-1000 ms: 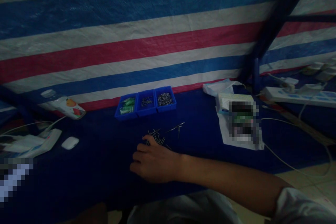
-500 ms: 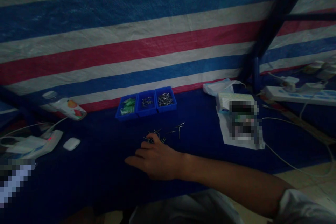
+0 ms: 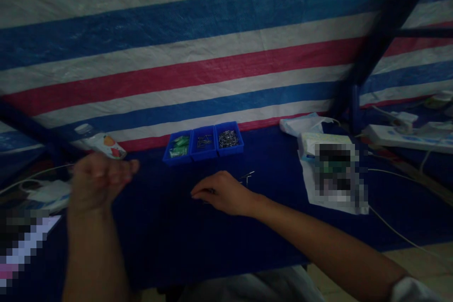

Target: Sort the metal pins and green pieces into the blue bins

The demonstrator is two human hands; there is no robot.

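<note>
1. Although the rightmost blue bin (image 3: 230, 150) is heaped with metal pins (image 3: 228, 138) and the middle bin (image 3: 204, 155) has a sparse few, loose pins (image 3: 247, 178) lie out on the dark blue table (image 3: 170, 245), so I'd judge the work only partly done.
2. What remains, as far as I can see, is those pins beyond the right hand (image 3: 226, 193), plus slivers showing beneath it; how many it covers, I can't tell. Green packets (image 3: 181, 141) sit in the left bin (image 3: 176, 159).
3. That hand is low before the bins, thumb and fingertips close together; I can't make out whether anything is pinched.
4. Well apart from it, the left hand (image 3: 102, 177) is raised and blurred, fingers curled, its contents hidden from me.
</note>
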